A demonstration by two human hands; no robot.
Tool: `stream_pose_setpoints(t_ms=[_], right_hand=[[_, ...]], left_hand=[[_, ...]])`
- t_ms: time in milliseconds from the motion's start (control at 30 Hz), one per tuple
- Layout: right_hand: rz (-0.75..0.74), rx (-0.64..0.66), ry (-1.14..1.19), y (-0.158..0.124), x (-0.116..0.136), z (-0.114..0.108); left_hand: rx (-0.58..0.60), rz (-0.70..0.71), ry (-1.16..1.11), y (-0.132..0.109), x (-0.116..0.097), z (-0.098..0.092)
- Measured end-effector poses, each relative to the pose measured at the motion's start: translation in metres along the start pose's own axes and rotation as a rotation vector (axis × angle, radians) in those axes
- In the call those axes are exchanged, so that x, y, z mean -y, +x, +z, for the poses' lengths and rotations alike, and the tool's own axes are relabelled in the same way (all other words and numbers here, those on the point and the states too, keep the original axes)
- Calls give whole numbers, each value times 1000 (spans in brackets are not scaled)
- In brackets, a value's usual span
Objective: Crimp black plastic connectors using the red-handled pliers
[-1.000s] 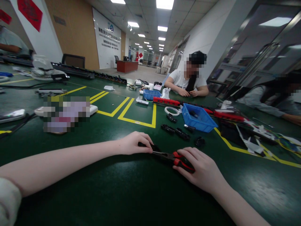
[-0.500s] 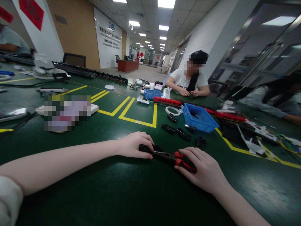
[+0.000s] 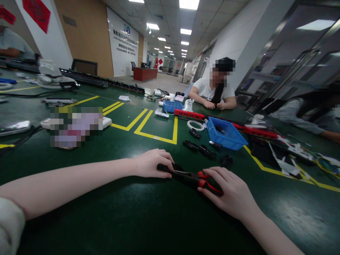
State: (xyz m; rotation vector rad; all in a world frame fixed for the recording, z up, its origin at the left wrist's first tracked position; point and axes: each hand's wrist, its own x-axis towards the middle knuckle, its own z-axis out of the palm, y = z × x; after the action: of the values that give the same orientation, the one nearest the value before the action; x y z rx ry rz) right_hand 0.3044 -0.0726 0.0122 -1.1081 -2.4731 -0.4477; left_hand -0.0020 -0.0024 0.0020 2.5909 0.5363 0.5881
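Observation:
My right hand (image 3: 230,189) is closed around the red-and-black handles of a pair of needle-nose pliers (image 3: 191,176), whose jaws point left. Between the fingers and thumb of my left hand (image 3: 154,163) is a small black part (image 3: 165,168), low over the green table. The plier tips meet this part beside my left fingertips; whether they grip it is too dark to tell. Part of the black piece is hidden by my fingers. Several similar black parts (image 3: 207,151) lie beyond my hands, near a blue bin (image 3: 225,134) with dark pieces inside.
A white ring-shaped roll (image 3: 195,125) lies left of the bin. Behind it runs a long red strip (image 3: 190,114), with a smaller blue bin (image 3: 172,106) nearby. A blurred-out phone-like object (image 3: 77,131) lies at left. A co-worker (image 3: 212,92) sits across the table (image 3: 119,219); another sits at right.
Both hands, the pliers and the black part hold nearly the same position. The view has shifted very slightly.

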Motion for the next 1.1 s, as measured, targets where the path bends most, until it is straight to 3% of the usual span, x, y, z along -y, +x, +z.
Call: stream_pose_setpoints(t_ms=[567, 800, 1100], right_hand=[[-1, 4, 6, 4, 5, 2], [4, 57, 16, 5, 2, -4], [13, 13, 3, 3, 1, -3]], left_hand=[[18, -77, -240, 2, 4, -4], [27, -80, -217, 3, 2, -4], [28, -70, -229, 2, 7, 0]])
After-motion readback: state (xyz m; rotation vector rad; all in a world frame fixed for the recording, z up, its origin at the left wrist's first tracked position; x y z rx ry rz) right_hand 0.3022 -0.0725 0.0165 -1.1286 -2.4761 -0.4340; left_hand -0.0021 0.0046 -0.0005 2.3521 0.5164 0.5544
